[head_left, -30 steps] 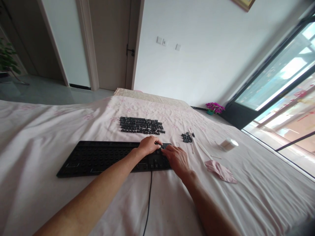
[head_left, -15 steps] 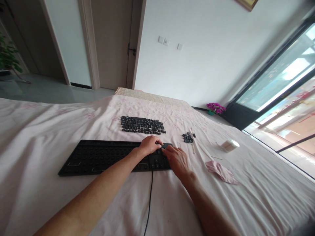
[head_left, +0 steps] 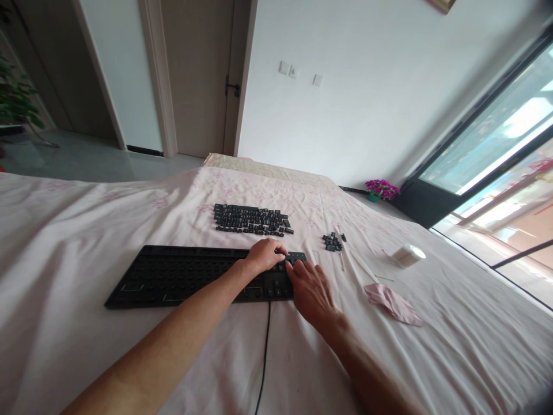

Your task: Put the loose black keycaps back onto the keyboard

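Note:
A black keyboard [head_left: 181,275] with most keycaps off lies on a pale pink sheet. My left hand [head_left: 264,255] rests curled on its upper right part, fingertips pressed down on something I cannot make out. My right hand [head_left: 310,286] lies over the keyboard's right end, fingers stretched toward the left hand's fingertips. A laid-out group of black keycaps [head_left: 251,219] sits beyond the keyboard. A smaller pile of keycaps [head_left: 332,242] lies to the right.
The keyboard's black cable [head_left: 264,357] runs toward me. A crumpled pink cloth [head_left: 394,303], a white round container [head_left: 408,255] and thin sticks [head_left: 360,266] lie at right. A potted purple flower [head_left: 380,188] stands by the window; a door is behind.
Both hands stay at the keyboard's right end. My right hand has shifted slightly, its fingers drawing closer to the left fingertips. The view has drifted a little.

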`<state>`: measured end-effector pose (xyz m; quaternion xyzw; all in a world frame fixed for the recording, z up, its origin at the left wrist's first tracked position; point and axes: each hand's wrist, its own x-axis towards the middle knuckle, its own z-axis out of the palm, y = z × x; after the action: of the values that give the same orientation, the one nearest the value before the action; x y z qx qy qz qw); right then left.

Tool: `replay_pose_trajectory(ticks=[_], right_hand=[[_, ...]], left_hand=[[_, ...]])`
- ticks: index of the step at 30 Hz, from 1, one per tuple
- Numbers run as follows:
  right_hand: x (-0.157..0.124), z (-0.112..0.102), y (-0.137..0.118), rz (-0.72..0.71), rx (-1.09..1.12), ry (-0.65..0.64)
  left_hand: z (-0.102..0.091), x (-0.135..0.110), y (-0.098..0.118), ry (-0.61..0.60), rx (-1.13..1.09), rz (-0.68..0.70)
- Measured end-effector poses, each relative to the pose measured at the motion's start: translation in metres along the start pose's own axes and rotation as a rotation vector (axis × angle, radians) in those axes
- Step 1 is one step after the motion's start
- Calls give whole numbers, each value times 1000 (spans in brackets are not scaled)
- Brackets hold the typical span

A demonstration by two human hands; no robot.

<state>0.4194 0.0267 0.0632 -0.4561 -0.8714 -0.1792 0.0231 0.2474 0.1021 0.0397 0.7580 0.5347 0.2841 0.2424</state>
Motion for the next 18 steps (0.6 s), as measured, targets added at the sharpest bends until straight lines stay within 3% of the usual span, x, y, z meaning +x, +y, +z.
replay_pose_trajectory(ticks=[6, 18], right_hand=[[-1, 2, -2, 2, -15, -25], [-3, 9, 12, 112, 177, 41]], left_hand=[[1, 0, 2, -8, 28, 6], [-5, -6, 5, -92, 78, 102]])
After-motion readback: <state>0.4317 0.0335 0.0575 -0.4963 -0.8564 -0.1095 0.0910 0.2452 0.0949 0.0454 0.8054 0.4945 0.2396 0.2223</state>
